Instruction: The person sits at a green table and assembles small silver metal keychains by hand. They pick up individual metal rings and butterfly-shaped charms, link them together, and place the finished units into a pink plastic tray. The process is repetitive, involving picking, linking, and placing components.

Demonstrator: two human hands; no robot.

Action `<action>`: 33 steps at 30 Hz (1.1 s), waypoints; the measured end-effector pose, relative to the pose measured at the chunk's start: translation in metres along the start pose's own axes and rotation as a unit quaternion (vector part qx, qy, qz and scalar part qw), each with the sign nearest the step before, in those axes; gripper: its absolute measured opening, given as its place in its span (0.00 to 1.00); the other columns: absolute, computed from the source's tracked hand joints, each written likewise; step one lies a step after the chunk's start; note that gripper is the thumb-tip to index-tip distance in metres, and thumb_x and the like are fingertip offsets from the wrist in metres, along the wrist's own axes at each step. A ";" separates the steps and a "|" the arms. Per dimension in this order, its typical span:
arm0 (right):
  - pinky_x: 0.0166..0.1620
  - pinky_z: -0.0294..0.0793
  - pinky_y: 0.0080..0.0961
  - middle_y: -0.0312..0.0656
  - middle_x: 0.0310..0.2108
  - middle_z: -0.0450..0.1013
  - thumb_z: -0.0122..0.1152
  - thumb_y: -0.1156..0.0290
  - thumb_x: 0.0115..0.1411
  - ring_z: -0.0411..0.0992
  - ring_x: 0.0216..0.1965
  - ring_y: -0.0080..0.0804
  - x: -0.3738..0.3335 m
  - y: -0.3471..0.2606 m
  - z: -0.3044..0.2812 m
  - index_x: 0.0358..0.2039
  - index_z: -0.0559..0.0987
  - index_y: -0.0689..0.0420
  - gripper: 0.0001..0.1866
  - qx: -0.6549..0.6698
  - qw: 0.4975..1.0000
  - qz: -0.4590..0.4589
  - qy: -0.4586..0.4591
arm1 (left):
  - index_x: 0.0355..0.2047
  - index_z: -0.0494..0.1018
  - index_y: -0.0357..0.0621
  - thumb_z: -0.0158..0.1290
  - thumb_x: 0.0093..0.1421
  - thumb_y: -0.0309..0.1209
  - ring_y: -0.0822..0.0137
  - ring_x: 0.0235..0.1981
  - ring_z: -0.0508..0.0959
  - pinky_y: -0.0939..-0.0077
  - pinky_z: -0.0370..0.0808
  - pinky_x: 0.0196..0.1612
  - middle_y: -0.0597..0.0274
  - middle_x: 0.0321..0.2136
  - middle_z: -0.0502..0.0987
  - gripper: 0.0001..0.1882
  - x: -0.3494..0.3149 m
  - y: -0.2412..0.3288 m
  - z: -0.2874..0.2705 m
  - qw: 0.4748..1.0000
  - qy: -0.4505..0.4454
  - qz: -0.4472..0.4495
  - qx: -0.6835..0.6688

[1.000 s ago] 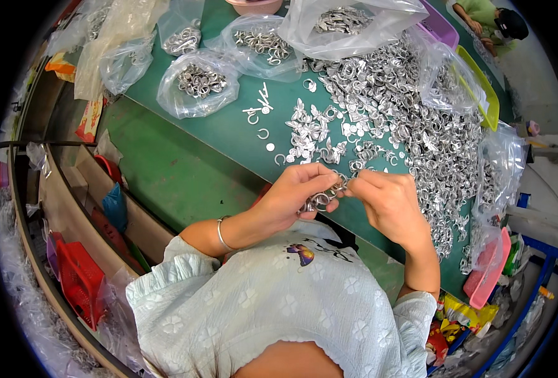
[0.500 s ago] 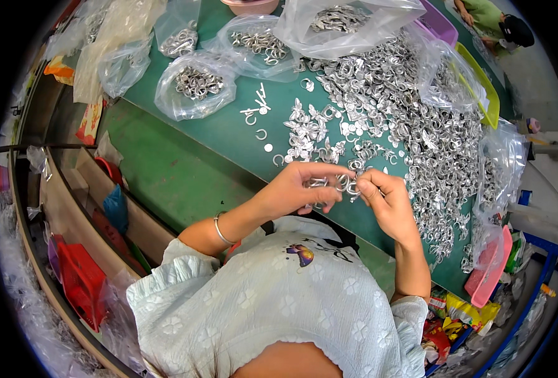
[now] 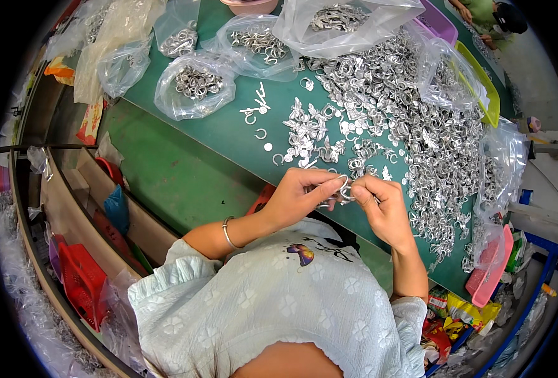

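Note:
My left hand [image 3: 304, 195] is closed, thumb and fingers pinching silver metal rings [image 3: 344, 183] at the table's near edge. Close beside it, my right hand [image 3: 380, 203] grips the same small cluster from the other side with thumb and forefinger. How the rings are joined is too small to make out. Just beyond my hands lie leaf-shaped silver pieces [image 3: 305, 129] in a loose group. To the right spreads a large heap of silver ring pieces [image 3: 433, 157]. Several thin bars and open rings [image 3: 261, 133] lie apart to the left.
Clear plastic bags [image 3: 165, 101] of metal pieces stand along the far side of the green table [image 3: 222, 129]. A yellow-green tray [image 3: 490, 94] and a pink basket [image 3: 490, 271] flank the heap. A red basket [image 3: 80, 283] sits at left. Another person [image 3: 490, 19] is at the far right.
My left hand has moved slightly down and its fingers have curled in closer around the rings. My right hand has shifted a little lower, still pinching.

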State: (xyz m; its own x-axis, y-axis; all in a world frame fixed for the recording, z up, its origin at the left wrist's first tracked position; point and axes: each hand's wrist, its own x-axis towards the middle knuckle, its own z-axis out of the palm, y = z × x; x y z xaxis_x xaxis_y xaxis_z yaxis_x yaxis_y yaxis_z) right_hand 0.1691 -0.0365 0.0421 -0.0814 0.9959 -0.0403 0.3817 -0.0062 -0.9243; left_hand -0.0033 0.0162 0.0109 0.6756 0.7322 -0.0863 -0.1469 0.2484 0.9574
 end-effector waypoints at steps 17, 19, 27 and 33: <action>0.21 0.61 0.22 0.41 0.16 0.67 0.52 0.76 0.56 0.63 0.15 0.25 -0.016 0.002 0.023 0.25 0.73 0.64 0.05 -0.058 0.993 -0.014 0.103 | 0.36 0.74 0.32 0.45 0.60 0.28 0.78 0.19 0.70 0.85 0.66 0.21 0.64 0.19 0.74 0.12 -0.003 -0.009 0.002 0.985 0.027 -0.145 -0.095; 0.21 0.63 0.23 0.43 0.16 0.68 0.53 0.77 0.55 0.65 0.15 0.29 -0.016 -0.002 0.022 0.25 0.73 0.64 0.04 -0.090 0.990 -0.029 0.101 | 0.36 0.74 0.32 0.45 0.60 0.28 0.78 0.18 0.69 0.86 0.65 0.20 0.64 0.18 0.73 0.12 -0.002 -0.019 0.008 0.997 0.063 -0.037 -0.027; 0.19 0.62 0.24 0.43 0.15 0.68 0.54 0.78 0.54 0.65 0.13 0.31 -0.021 -0.006 0.023 0.24 0.73 0.64 0.04 -0.243 0.958 -0.105 0.111 | 0.36 0.75 0.35 0.44 0.60 0.30 0.81 0.15 0.67 0.87 0.62 0.17 0.65 0.18 0.74 0.12 0.002 -0.028 0.010 0.992 0.073 0.067 0.081; 0.17 0.52 0.16 0.32 0.13 0.61 0.51 0.72 0.58 0.54 0.13 0.17 -0.019 0.008 0.015 0.23 0.71 0.63 0.09 0.043 0.997 0.042 0.047 | 0.35 0.76 0.38 0.44 0.61 0.33 0.83 0.13 0.64 0.88 0.58 0.13 0.65 0.17 0.74 0.13 -0.001 -0.022 0.005 0.992 0.016 -0.104 -0.069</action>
State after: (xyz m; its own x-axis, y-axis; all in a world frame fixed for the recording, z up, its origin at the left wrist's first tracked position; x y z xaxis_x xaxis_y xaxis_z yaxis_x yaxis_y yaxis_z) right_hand 0.1599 -0.0568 0.0303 0.0350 0.9956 -0.0869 0.3033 -0.0934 -0.9483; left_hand 0.0027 0.0068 -0.0090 0.6787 0.6754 -0.2886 -0.1066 0.4793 0.8711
